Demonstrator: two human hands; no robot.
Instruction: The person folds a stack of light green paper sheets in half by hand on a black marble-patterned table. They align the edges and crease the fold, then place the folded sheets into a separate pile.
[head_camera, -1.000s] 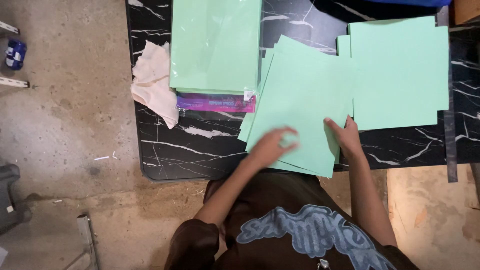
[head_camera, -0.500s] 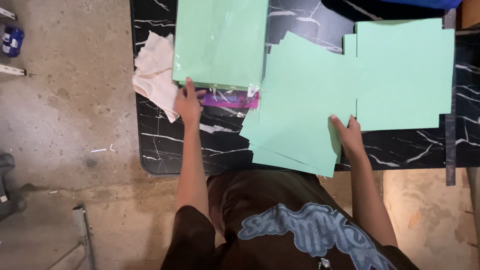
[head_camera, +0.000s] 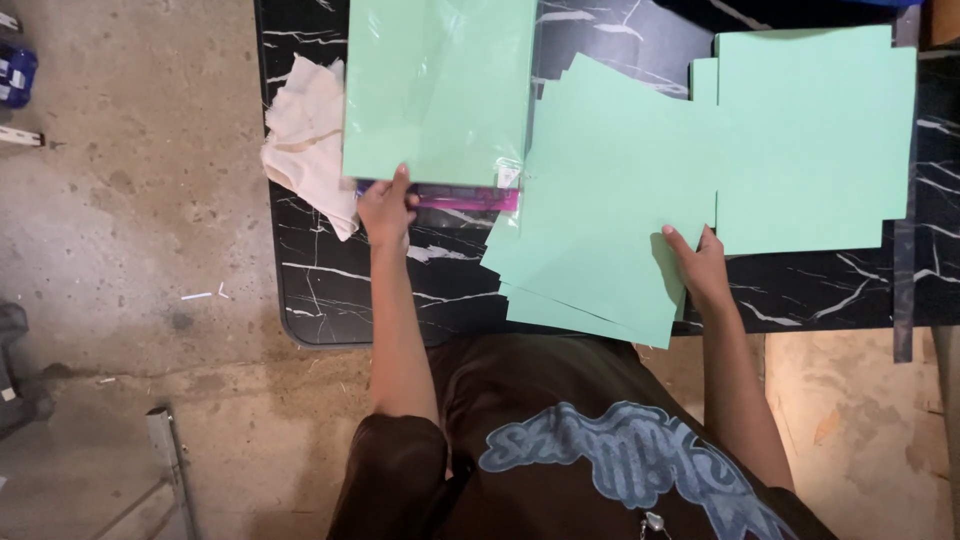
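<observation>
The fanned green sheets (head_camera: 600, 200) are pressed at their near right edge by the right hand (head_camera: 695, 265), fingers together. Farther left, the wrapped paper pack (head_camera: 435, 90) is pinched at its near edge by the left hand (head_camera: 385, 210). The loose fan could be slid off the black table (head_camera: 330, 290) if nudged. The pack's far end is cut off; the fingers beneath it are hidden.

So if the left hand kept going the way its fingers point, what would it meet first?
The left hand points up the table and already touches the near edge of the plastic-wrapped pack of mint-green paper. Going on, it would probably slide onto or under that pack; depth is unclear.
</observation>
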